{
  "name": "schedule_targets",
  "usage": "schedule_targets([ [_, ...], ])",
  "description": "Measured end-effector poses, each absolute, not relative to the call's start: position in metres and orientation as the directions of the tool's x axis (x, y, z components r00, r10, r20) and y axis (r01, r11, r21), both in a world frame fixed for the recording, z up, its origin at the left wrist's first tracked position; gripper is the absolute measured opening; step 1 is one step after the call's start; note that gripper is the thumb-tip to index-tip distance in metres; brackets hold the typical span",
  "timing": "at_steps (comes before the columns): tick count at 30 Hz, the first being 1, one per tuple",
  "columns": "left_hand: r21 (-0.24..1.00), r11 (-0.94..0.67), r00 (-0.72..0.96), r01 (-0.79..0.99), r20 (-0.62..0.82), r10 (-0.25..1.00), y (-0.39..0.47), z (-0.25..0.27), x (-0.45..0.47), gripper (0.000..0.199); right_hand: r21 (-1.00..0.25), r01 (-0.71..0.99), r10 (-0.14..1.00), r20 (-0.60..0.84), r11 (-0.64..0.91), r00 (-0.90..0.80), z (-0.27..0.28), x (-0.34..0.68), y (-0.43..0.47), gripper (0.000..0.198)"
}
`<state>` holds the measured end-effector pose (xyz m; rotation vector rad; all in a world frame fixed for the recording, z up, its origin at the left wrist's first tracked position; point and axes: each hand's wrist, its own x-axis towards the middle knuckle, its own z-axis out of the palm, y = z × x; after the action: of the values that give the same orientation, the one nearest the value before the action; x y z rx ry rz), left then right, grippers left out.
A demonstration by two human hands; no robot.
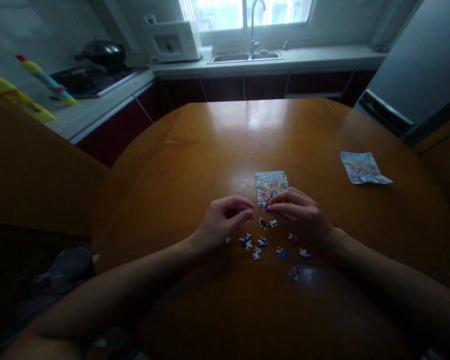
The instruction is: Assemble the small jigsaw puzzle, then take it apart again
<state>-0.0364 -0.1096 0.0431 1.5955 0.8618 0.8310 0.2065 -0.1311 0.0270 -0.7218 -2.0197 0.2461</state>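
Note:
A partly assembled jigsaw puzzle [270,185] lies on the wooden table, its lower right part covered by my right hand [302,212]. The fingertips of that hand pinch a small dark blue puzzle piece [266,207] at the puzzle's lower edge. To the left, my left hand [225,219] hovers with loosely curled fingers, thumb apart from them and nothing between. Loose puzzle pieces lie below the hands, among them a dark one [262,223], a pale one [273,223], a blue one [280,253] and a small cluster [245,240].
A creased printed sheet [363,167] rests on the right of the table [225,145]. Beyond the table's far edge are a counter with a sink [230,58], a microwave [168,42] and a wok [104,52] on a stove. Yellow bottles [47,80] stand at the left.

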Motion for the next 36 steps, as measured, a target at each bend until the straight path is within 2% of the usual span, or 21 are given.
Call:
schedule_targets([
  [3,0.954,-0.238,0.47,0.181,0.128,0.873,-0.104,0.041,-0.037,0.022,-0.474,0.475,0.641,0.708,0.742,-0.295,0.02,0.221,-0.114,0.015],
  [8,0.941,-0.268,0.463,0.209,0.146,0.874,-0.102,0.038,-0.038,0.024,-0.452,0.551,0.689,0.628,0.701,-0.362,0.007,0.228,-0.103,0.011],
  [17,0.944,-0.272,0.477,0.186,0.156,0.865,-0.104,0.039,-0.039,0.021,-0.37,0.596,0.683,0.558,0.713,-0.471,0.003,0.222,-0.104,0.021],
  [27,0.953,-0.244,0.494,0.18,0.127,0.86,-0.104,0.042,-0.038,0.018,-0.281,0.638,0.673,0.522,0.717,-0.525,-0.001,0.223,-0.105,0.023],
  [33,0.947,-0.255,0.495,0.196,0.129,0.859,-0.103,0.041,-0.038,0.019,-0.301,0.642,0.69,0.501,0.705,-0.523,0.002,0.22,-0.108,0.022],
  [36,0.949,-0.251,0.492,0.189,0.129,0.861,-0.102,0.04,-0.039,0.019,-0.354,0.654,0.719,0.531,0.669,-0.448,0.004,0.221,-0.108,0.02],
])
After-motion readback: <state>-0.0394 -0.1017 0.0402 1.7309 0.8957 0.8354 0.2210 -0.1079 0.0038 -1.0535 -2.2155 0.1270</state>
